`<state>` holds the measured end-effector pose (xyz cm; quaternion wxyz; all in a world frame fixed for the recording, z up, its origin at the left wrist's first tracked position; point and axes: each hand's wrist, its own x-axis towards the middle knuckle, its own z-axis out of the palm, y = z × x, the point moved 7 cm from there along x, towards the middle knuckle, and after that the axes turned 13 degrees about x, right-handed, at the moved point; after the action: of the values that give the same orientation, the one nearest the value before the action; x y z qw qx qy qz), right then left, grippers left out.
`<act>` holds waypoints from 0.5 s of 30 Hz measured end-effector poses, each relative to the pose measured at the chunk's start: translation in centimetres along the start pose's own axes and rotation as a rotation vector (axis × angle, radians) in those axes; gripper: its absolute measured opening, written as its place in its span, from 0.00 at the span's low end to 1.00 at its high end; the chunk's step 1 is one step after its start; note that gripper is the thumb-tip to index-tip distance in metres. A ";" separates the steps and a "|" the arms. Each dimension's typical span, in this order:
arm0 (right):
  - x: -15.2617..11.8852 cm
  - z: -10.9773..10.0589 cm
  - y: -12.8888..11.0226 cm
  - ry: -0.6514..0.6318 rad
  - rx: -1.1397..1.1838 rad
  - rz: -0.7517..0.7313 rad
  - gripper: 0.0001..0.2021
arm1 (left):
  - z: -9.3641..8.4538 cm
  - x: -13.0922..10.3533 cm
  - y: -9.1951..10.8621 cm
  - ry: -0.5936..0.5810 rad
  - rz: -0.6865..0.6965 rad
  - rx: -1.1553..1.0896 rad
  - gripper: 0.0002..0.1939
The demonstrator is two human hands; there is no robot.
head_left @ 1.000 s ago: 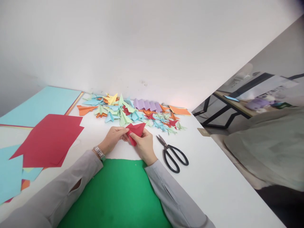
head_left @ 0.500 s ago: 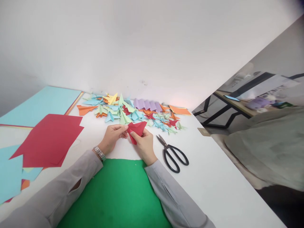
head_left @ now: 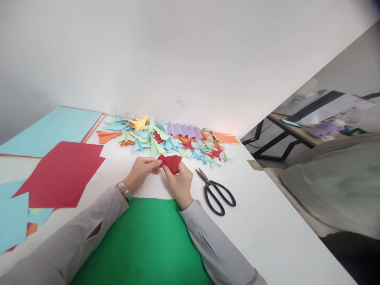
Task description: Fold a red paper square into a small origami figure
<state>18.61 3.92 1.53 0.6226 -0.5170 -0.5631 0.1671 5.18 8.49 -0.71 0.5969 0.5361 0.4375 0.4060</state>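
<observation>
A small piece of folded red paper [head_left: 172,162] is held between my two hands, above the white table. My left hand [head_left: 144,170] pinches its left corner between thumb and fingers. My right hand [head_left: 180,183] grips its lower right side, with the thumb in front and the fingers partly hidden behind the paper. Just beyond lies a pile of small folded paper planes [head_left: 156,146] in blue, green, orange, red and yellow. To the right of my right hand rest black-handled scissors [head_left: 212,190], blades slightly apart.
A green mat [head_left: 145,241] lies under my forearms. Red paper sheets [head_left: 65,174] and blue sheets [head_left: 12,217] lie on the left, with a large blue stack [head_left: 50,130] behind. Pleated purple paper [head_left: 184,131] and orange paper [head_left: 225,137] sit by the wall. Another person's sleeve [head_left: 335,182] is at right.
The red paper has been turned in my fingers, so its right point sits lower and less of it shows below. My right hand has shifted slightly. The scissors and paper pile stay put.
</observation>
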 end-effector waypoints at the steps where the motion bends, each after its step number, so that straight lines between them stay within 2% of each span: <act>1: 0.0 0.0 0.1 0.003 -0.004 0.001 0.10 | 0.0 0.0 -0.1 -0.010 -0.001 -0.007 0.13; 8: 0.2 0.2 0.5 0.003 0.095 0.062 0.09 | 0.0 0.1 -0.2 -0.014 0.007 -0.013 0.12; 15: 0.3 0.5 1.3 -0.009 0.239 0.193 0.09 | 0.0 0.0 -0.2 0.007 -0.003 -0.026 0.13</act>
<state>18.76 4.90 0.47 0.6583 -0.4901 -0.4896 0.2944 5.14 8.50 -0.87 0.6027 0.5263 0.4352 0.4127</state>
